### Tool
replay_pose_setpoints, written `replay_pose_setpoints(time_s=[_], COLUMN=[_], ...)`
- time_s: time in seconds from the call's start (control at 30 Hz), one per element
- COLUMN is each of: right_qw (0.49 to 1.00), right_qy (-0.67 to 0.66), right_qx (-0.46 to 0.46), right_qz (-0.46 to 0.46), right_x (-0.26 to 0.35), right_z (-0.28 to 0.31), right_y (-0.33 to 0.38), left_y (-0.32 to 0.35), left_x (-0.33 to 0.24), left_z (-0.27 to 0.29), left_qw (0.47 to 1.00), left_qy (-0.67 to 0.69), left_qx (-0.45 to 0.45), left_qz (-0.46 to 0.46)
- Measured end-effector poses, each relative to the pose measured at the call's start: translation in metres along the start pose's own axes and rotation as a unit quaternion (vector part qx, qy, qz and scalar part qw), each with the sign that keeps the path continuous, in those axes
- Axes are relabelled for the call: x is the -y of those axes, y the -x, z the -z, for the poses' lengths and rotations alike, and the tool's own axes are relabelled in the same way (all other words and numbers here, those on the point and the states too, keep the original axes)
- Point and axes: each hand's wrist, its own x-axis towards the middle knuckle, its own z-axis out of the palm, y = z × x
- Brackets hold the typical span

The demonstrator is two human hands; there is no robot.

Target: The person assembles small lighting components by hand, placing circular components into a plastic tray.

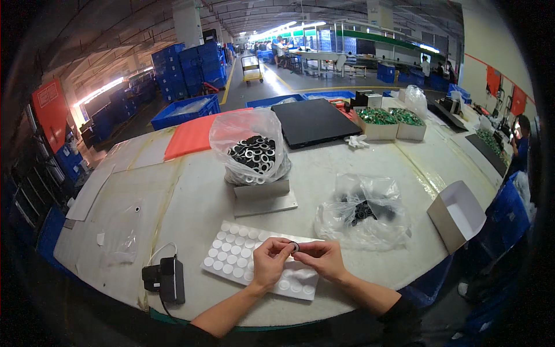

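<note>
My left hand (pixel 269 264) and my right hand (pixel 325 259) meet over a white tray. Between their fingertips they pinch a small ring (pixel 295 247), dark with a pale centre. Below them lies the white tray (pixel 215 264), covered with rows of round white discs (pixel 228 269). Just beyond the tray, a clear plastic bag (pixel 251 126) full of black and silver rings (pixel 254 154) sits on a grey metal stand (pixel 265 199). Farther right, another clear bag (pixel 376 234) lies open around small black rings (pixel 363 214).
At the right edge stands an open white carton (pixel 457 217). A black device with a cable (pixel 165 280) is at the near left. Toward the back lie a red foam sheet (pixel 193 134), a black panel (pixel 315 121) and boxes of green parts (pixel 377 117).
</note>
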Motion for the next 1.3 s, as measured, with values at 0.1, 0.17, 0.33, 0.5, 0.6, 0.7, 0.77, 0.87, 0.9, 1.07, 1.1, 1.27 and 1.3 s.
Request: replay_pose_setpoints(time_s=[0.1, 0.17, 0.33, 0.5, 0.6, 0.7, 0.77, 0.87, 0.9, 1.07, 1.1, 1.27, 1.3], right_qw=[0.998, 0.999, 0.996, 0.979, 0.991, 0.991, 0.995, 0.995, 0.991, 0.986, 0.989, 0.988, 0.975], right_qy=[0.048, -0.005, -0.077, 0.173, 0.119, 0.127, 0.099, 0.098, 0.124, 0.152, 0.134, 0.15, 0.211], right_qx=[-0.017, -0.014, -0.005, -0.005, 0.023, 0.035, 0.027, -0.012, -0.042, -0.04, -0.043, 0.043, 0.069], right_qz=[-0.02, -0.029, -0.047, 0.108, 0.058, 0.037, 0.009, 0.008, 0.035, 0.06, 0.036, -0.019, -0.015], right_x=[-0.005, 0.002, 0.004, 0.014, 0.011, 0.007, 0.003, -0.001, -0.001, 0.001, 0.001, 0.007, 0.008], right_z=[0.005, 0.004, 0.009, 0.016, 0.018, 0.019, 0.017, 0.013, 0.011, 0.013, 0.014, 0.026, 0.03], right_y=[-0.002, -0.001, 0.0, -0.002, 0.0, 0.001, 0.003, 0.004, 0.003, 0.003, 0.003, -0.003, -0.002], left_y=[0.002, 0.002, 0.003, 0.006, 0.005, 0.0, -0.003, 0.002, 0.003, 0.005, 0.005, 0.004, 0.002], left_x=[-0.007, -0.013, -0.013, -0.013, -0.02, -0.022, -0.027, -0.021, -0.018, -0.021, -0.022, -0.016, -0.013], left_z=[-0.002, -0.002, 0.003, 0.002, 0.003, 0.008, 0.01, 0.005, 0.003, 0.0, 0.002, 0.004, 0.004], left_qw=[1.0, 0.999, 0.997, 0.991, 0.982, 0.972, 0.966, 0.972, 0.983, 0.98, 0.979, 0.971, 0.961], left_qy=[0.014, 0.025, 0.018, -0.118, -0.168, -0.165, -0.182, -0.159, -0.118, -0.125, -0.121, -0.109, -0.129], left_qx=[0.023, 0.025, 0.056, 0.052, 0.071, 0.14, 0.157, 0.148, 0.121, 0.126, 0.139, 0.195, 0.219], left_qz=[-0.002, 0.03, 0.053, -0.033, -0.047, -0.088, -0.094, -0.088, -0.076, -0.087, -0.083, -0.087, -0.11])
